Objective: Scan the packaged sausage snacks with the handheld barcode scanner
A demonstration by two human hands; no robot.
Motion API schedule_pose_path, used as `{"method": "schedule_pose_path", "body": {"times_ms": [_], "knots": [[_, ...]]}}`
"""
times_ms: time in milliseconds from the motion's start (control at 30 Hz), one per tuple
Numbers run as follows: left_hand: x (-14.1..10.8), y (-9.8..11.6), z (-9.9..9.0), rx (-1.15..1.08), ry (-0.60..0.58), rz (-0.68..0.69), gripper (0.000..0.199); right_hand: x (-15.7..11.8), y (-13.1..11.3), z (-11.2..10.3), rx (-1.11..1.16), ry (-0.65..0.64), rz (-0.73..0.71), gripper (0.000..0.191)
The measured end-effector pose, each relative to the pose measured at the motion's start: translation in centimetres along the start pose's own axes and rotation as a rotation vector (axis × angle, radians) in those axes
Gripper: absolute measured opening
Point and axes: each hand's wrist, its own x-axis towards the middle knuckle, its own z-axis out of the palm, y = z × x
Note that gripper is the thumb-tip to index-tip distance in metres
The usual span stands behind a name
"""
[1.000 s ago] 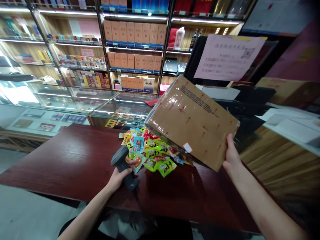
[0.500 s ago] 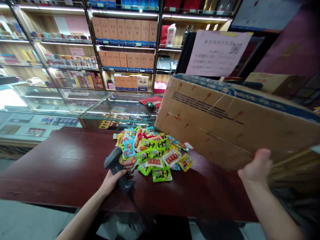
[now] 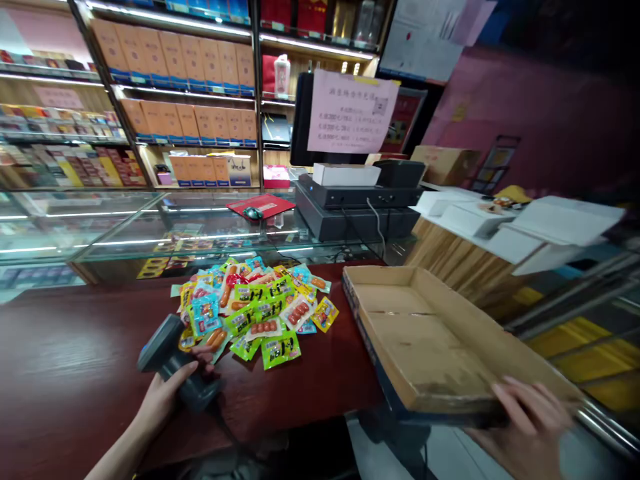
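My left hand (image 3: 173, 383) is wrapped round a dark handheld scanner (image 3: 175, 363), beside the left edge of a pile of packaged snacks (image 3: 260, 307). The pile lies on the dark red-brown table (image 3: 330, 373), in green, blue, yellow and clear wrappers. To its right is a shallow cardboard box (image 3: 420, 340), open side up with nothing in it, its near end jutting past the table's front edge. My right hand (image 3: 530, 420) grips the box's near right corner, fingers over the rim and slightly blurred.
Behind the table is a glass counter (image 3: 200, 227) with a red mat (image 3: 263, 207) and a dark register machine (image 3: 355, 207) below a paper sign (image 3: 350, 113). White open boxes (image 3: 545, 227) stand at the right. Shelves of boxed goods (image 3: 185, 60) line the back.
The cardboard box has tipped over from underside showing to open side up and come down at the table's right. The view has turned right. My left hand still holds the scanner.
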Motion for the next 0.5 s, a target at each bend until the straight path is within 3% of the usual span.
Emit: {"method": "schedule_pose_path", "body": {"times_ms": [100, 233, 367, 500], "knots": [[0.2, 0.0, -0.4, 0.012, -0.011, -0.033, 0.059, -1.3, 1.4, 1.4, -0.055, -0.04, -0.149, 0.069], [0.3, -0.2, -0.7, 0.015, -0.009, -0.029, 0.061, -1.0, 1.1, 2.8, -0.045, -0.095, -0.257, 0.066], [0.0, -0.2, -0.3, 0.014, 0.024, -0.037, 0.064, 0.0, -0.2, 5.7, -0.022, -0.121, -0.318, 0.052], [-0.2, 0.1, 0.3, 0.016, 0.015, -0.007, 0.056, 1.3, -1.8, 7.7, -0.02, -0.079, -0.289, 0.036]]}}
